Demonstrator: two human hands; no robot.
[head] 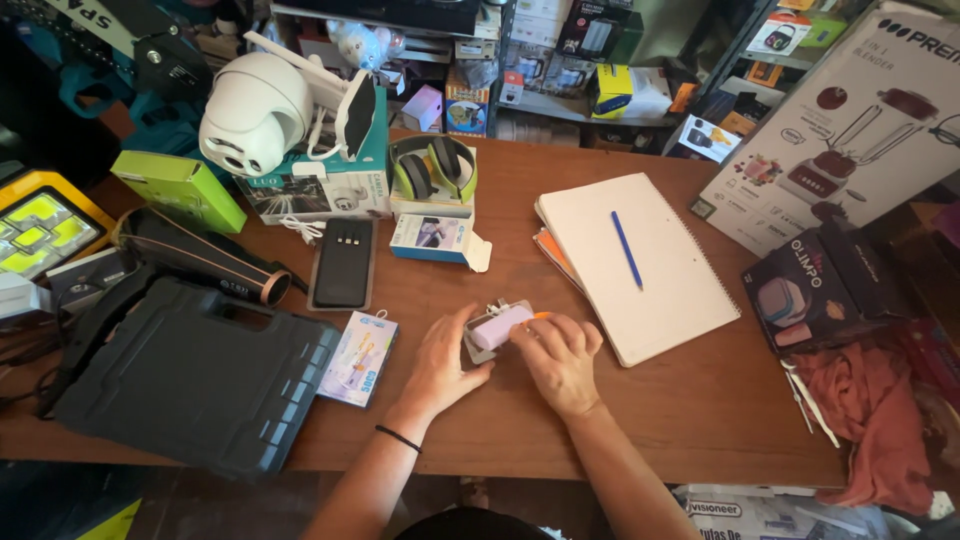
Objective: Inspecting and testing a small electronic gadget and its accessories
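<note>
A small lilac gadget (500, 324) lies in its open clear package (478, 345) on the brown wooden table (700, 400). My left hand (440, 365) rests beside the package and its thumb touches the package's near edge. My right hand (558, 358) has its fingertips on the lilac gadget, next to a small orange part (541, 316). Both forearms come in from the table's front edge, and a black band circles my left wrist.
A spiral notebook (650, 280) with a blue pen (627, 250) lies to the right. To the left are a dark tool case (190, 375), a black power bank (343, 263), a small blue box (358, 358), boxed green headphones (433, 170) and a white dome camera (255, 115). Boxes and a reddish cloth (870, 410) crowd the right.
</note>
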